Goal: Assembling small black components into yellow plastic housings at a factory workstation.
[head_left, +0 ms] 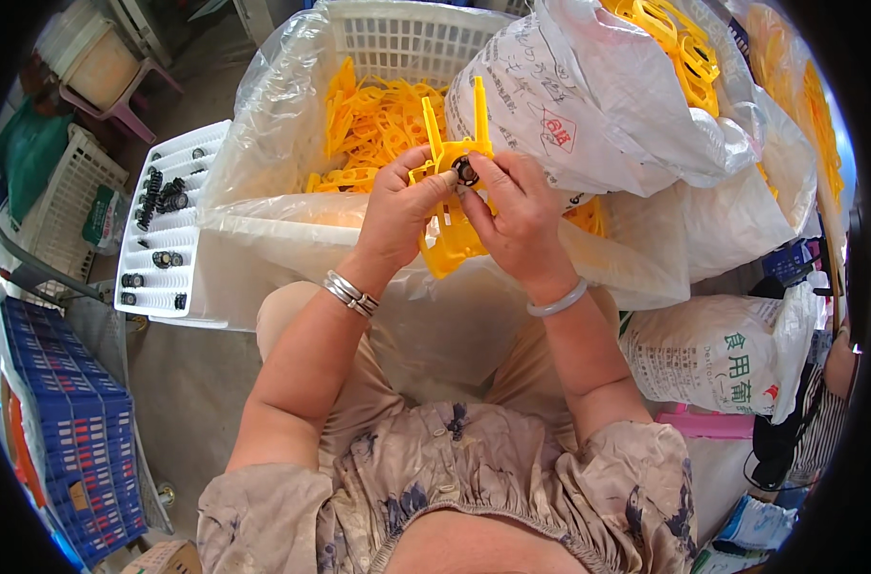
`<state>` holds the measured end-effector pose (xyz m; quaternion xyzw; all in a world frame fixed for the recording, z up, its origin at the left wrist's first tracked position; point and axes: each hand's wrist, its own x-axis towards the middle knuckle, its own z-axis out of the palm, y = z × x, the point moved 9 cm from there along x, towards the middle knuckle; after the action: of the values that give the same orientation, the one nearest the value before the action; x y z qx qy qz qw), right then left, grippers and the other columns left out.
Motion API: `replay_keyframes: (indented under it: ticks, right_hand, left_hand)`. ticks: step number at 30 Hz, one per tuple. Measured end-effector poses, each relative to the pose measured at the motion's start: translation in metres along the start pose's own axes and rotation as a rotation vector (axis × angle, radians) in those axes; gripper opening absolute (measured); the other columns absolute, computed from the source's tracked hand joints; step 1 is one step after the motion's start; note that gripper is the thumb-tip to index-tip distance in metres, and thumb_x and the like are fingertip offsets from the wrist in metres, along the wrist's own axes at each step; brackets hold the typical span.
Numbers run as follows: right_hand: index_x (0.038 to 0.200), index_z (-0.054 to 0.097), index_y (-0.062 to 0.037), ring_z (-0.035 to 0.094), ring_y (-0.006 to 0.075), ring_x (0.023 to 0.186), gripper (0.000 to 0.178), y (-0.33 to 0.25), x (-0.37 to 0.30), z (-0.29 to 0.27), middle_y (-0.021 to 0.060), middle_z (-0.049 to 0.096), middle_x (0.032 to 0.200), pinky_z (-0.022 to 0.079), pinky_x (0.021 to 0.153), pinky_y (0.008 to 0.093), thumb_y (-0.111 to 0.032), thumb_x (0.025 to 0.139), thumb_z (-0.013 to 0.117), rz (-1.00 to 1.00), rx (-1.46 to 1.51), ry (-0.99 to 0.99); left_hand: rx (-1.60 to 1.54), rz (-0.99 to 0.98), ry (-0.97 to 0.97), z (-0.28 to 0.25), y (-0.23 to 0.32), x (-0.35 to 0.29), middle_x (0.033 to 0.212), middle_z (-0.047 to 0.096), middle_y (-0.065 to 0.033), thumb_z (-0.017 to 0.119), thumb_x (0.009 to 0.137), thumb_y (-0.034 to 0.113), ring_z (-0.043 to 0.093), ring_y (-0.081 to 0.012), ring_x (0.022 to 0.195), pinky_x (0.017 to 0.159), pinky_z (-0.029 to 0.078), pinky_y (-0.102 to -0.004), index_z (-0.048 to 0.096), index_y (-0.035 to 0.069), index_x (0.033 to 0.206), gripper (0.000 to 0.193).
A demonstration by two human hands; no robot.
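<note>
Above my lap I hold a yellow plastic part [455,241] with two long prongs pointing away from me. My left hand [397,206] is closed on its left side, thumb and fingers pinching the edge. A small black ring-shaped piece [465,170] sits against the middle of the yellow part, between my two thumbs. Closed around that black piece is my right hand [520,215], its thumb and forefinger at the rim. Whether the ring is seated in the yellow part or only resting against it I cannot tell.
Beyond my hands stands a plastic-lined white crate [388,38] holding many yellow parts [383,120]. A white sack [550,91] leans over its right side. On the left is a white ribbed tray [182,258] with black round pieces [172,198]. Blue crates [77,421] stand lower left.
</note>
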<state>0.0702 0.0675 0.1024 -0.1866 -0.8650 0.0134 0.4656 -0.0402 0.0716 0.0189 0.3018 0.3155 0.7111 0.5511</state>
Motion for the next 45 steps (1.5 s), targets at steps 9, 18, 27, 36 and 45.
replay_keyframes:
  ticks: [9, 18, 27, 36, 45]
  right_hand:
    - [0.100, 0.058, 0.0020, 0.055, 0.0112, 0.073, 0.028, 0.031, -0.009, -0.009, 0.0062, 0.057, 0.088, 0.044, 0.060, 0.0219, 0.001, 0.071, 0.060, 0.380, 0.287, 0.137]
    - [0.096, 0.060, 0.0035, 0.046, 0.0004, 0.060, 0.019, 0.054, -0.022, 0.025, 0.0004, 0.059, 0.077, 0.037, 0.052, 0.0147, -0.003, 0.079, 0.054, 0.778, 0.878, -0.034]
    - [0.092, 0.060, 0.0028, 0.042, 0.0000, 0.055, 0.016, 0.058, -0.030, 0.031, -0.0029, 0.055, 0.071, 0.033, 0.048, 0.0148, -0.003, 0.078, 0.055, 0.798, 0.773, -0.099]
    - [0.094, 0.058, 0.0029, 0.046, 0.0008, 0.063, 0.017, 0.059, -0.036, 0.046, -0.0023, 0.057, 0.077, 0.039, 0.056, 0.0149, -0.002, 0.078, 0.055, 0.920, 0.836, -0.063]
    - [0.094, 0.056, 0.0012, 0.048, 0.0021, 0.068, 0.020, 0.058, -0.029, 0.041, -0.0023, 0.055, 0.080, 0.041, 0.061, 0.0169, 0.002, 0.075, 0.051, 0.768, 0.710, -0.040]
  left_hand:
    - [0.006, -0.009, 0.023, 0.002, 0.005, -0.004, 0.088, 0.061, -0.0075, 0.055, 0.082, 0.004, 0.061, -0.0162, 0.071, 0.065, 0.050, -0.0272, 0.051, -0.002, 0.105, 0.024]
    - [0.117, 0.002, -0.075, 0.004, 0.005, -0.001, 0.089, 0.061, -0.0110, 0.056, 0.083, 0.006, 0.063, -0.0225, 0.072, 0.066, 0.052, -0.0314, 0.050, -0.002, 0.108, 0.027]
    - [0.429, 0.115, 0.014, 0.004, 0.008, -0.004, 0.087, 0.058, -0.0057, 0.049, 0.083, -0.001, 0.058, -0.0128, 0.072, 0.068, 0.048, -0.0241, 0.050, -0.001, 0.101, 0.018]
    - [0.369, 0.062, 0.028, -0.003, 0.013, -0.002, 0.088, 0.056, -0.0037, 0.053, 0.075, -0.003, 0.053, -0.0076, 0.075, 0.067, 0.045, -0.0212, 0.051, -0.001, 0.099, 0.025]
    - [0.534, 0.238, 0.064, 0.002, 0.019, 0.003, 0.086, 0.054, -0.0038, 0.056, 0.070, -0.003, 0.050, -0.0105, 0.079, 0.071, 0.042, -0.0237, 0.050, 0.001, 0.097, 0.028]
